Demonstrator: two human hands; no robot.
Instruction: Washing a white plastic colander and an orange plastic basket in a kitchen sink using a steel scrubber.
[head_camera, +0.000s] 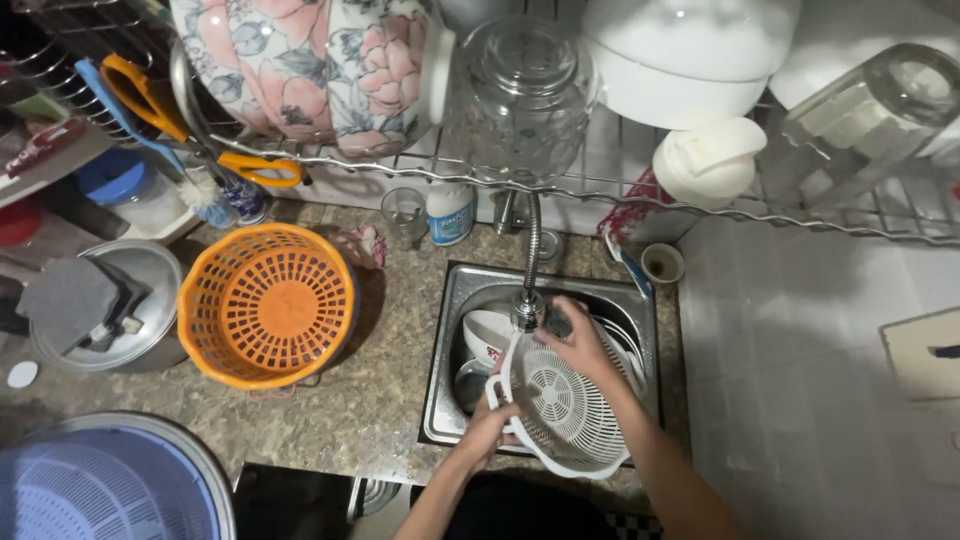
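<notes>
Fingers of the left hand (492, 420) were clamped on the near-left rim of a white plastic colander (565, 410), which was held tilted over the steel sink (445, 400). Right-hand (575, 340) fingers were curled over its far rim, just below the faucet (528, 300). Bowls (485, 335) lay underneath; an orange basket (265, 305) stood to the left.
</notes>
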